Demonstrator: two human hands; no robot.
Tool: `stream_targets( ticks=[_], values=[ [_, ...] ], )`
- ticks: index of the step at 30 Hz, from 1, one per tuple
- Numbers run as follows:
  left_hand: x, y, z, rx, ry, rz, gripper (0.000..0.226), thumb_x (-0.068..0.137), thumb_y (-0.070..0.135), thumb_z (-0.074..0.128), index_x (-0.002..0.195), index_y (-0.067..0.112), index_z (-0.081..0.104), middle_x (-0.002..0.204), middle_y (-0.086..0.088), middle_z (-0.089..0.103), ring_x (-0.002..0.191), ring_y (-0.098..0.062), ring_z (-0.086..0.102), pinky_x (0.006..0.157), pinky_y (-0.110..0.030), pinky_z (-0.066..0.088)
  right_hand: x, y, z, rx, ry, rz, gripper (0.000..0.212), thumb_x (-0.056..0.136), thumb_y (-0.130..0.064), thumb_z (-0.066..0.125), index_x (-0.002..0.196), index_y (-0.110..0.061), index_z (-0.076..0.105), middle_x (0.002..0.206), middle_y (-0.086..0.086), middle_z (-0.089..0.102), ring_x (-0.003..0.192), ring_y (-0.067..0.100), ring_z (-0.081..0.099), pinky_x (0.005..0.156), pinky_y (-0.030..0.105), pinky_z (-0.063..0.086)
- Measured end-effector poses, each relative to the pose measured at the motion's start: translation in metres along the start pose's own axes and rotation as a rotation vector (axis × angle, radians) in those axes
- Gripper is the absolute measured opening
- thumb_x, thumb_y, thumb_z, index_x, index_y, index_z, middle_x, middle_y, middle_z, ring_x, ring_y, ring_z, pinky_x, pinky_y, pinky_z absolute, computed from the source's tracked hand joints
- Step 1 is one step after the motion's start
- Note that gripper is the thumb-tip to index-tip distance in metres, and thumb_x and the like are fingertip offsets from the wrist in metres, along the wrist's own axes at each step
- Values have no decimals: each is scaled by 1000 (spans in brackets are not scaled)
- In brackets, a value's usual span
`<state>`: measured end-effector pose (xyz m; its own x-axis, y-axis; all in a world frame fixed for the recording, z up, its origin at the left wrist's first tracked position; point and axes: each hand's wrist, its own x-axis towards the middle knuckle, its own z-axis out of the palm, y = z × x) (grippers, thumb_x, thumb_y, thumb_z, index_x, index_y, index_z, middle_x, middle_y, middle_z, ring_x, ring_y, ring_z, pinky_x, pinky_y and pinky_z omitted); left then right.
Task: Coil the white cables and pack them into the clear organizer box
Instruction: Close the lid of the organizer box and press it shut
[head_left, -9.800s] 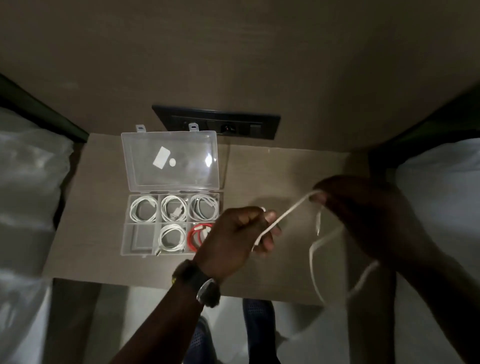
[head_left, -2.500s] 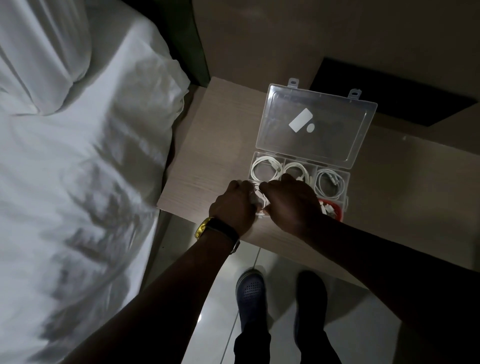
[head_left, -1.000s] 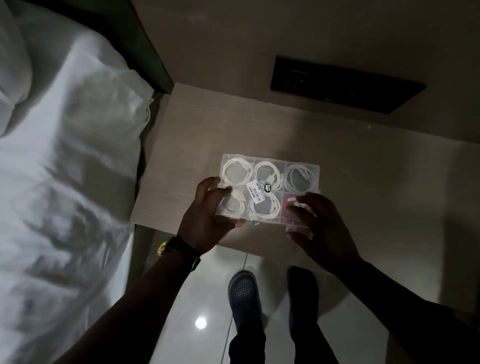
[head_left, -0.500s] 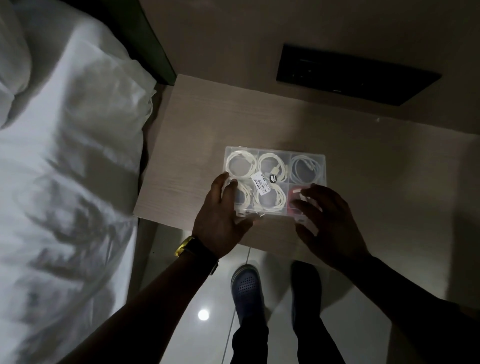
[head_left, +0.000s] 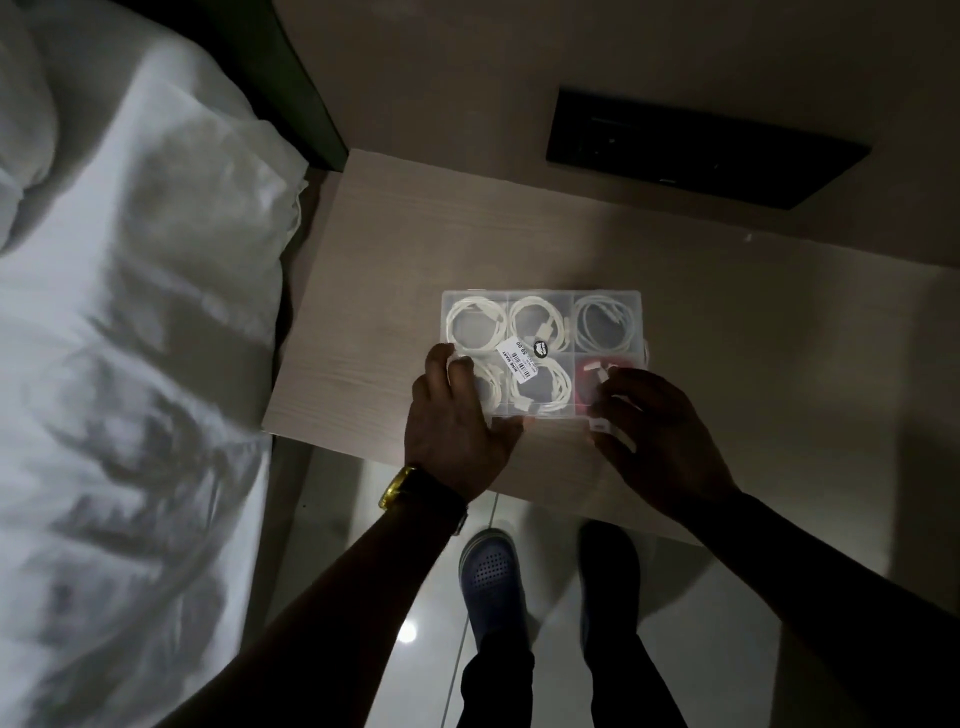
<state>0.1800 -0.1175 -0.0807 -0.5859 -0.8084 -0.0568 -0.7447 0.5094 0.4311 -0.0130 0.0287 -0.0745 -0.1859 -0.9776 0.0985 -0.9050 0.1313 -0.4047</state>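
My grip is on both near corners of the box (head_left: 543, 312): my left hand (head_left: 457, 421) is spread wide, fingers laid flat on the lid over the near-left compartment and thumb along the front edge, pinching nothing. My right hand (head_left: 660, 441) curls at the near-right corner with the fingertips (head_left: 615, 379) on the lid; whether they are pressing a small front latch (head_left: 600, 426) I cannot tell, since the hand hides most of it.

The box lies flat on the bench (head_left: 363, 291), lid down, long axis running left to right across me, front edge toward my body. Coiled white cables (head_left: 478, 325) show through the lid in five compartments, a red cable (head_left: 592, 374) in the near-right one. A price sticker (head_left: 519, 356) sits mid-lid.

Packing looks finished, I judge. What matters next is that the front edge lies directly under both hands, so fastening means pressing straight down and in; my right hand is nearer the visible latch.
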Motion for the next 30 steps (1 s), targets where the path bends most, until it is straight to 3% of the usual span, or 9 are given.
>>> stream_targets(
  ticks=[3, 7, 10, 11, 14, 19, 21, 25, 30],
  values=[
    [5, -14, -5, -75, -21, 54, 83, 59, 56, 82, 117, 6, 48, 136, -16, 42, 107, -35, 55, 83, -46, 54, 3, 7, 3, -18, -57, 11, 26, 79, -27, 74, 101, -16, 69, 113, 6, 67, 116, 29, 58, 95, 45, 48],
    [9, -30, -15, -198, -56, 136, 74, 60, 46, 86, 117, 16, 50, 136, -7, 40, 107, -27, 59, 78, -39, 57, 3, 11, 6, -31, -113, 31, 33, 77, -31, 73, 107, -19, 67, 120, 5, 65, 122, 29, 53, 98, 44, 42],
    [7, -43, -18, -184, -85, 177, 67, 67, 40, 84, 122, 18, 53, 148, -4, 37, 115, -23, 57, 75, -36, 58, 0, 18, 4, -66, -163, -4, 41, 82, -34, 67, 121, -21, 65, 135, 6, 62, 130, 30, 51, 104, 46, 40],
    [7, -45, -18, -161, -91, 200, 64, 70, 41, 82, 122, 16, 55, 152, -6, 36, 121, -24, 55, 80, -37, 57, 0, 21, 4, -94, -166, -25, 43, 83, -34, 67, 124, -22, 64, 139, 5, 60, 132, 30, 51, 106, 46, 38],
    [15, -51, -13, -50, -111, 316, 61, 75, 49, 77, 116, 6, 63, 153, -16, 41, 138, -35, 41, 102, -47, 44, 4, 26, 8, -182, -116, -72, 40, 84, -32, 69, 122, -22, 64, 139, 3, 61, 136, 30, 47, 110, 47, 33],
    [24, -57, -10, 8, -182, 411, 62, 81, 50, 71, 117, 0, 59, 147, -21, 47, 140, -37, 36, 113, -49, 33, 17, 36, 18, -190, -61, -159, 41, 82, -28, 64, 119, -11, 61, 126, 13, 67, 129, 33, 46, 111, 42, 31],
    [25, -56, -9, 88, -207, 469, 62, 84, 47, 67, 115, -5, 57, 141, -28, 49, 136, -41, 41, 113, -51, 31, 17, 39, 19, -203, -54, -208, 40, 85, -31, 59, 120, -12, 58, 124, 14, 67, 125, 34, 48, 108, 43, 33],
    [20, -53, -5, 46, -238, 422, 60, 83, 36, 71, 121, -5, 49, 147, -30, 40, 129, -49, 44, 104, -51, 44, 17, 41, 24, -196, -12, -262, 35, 89, -27, 61, 120, -12, 56, 122, 13, 66, 120, 36, 57, 106, 46, 39],
    [18, -52, -7, 12, -241, 380, 58, 85, 33, 70, 125, -5, 53, 150, -27, 39, 133, -44, 44, 103, -48, 46, 12, 45, 34, -154, 75, -270, 28, 90, -20, 62, 115, -8, 62, 122, 12, 62, 124, 34, 51, 119, 34, 19]
  ],
)
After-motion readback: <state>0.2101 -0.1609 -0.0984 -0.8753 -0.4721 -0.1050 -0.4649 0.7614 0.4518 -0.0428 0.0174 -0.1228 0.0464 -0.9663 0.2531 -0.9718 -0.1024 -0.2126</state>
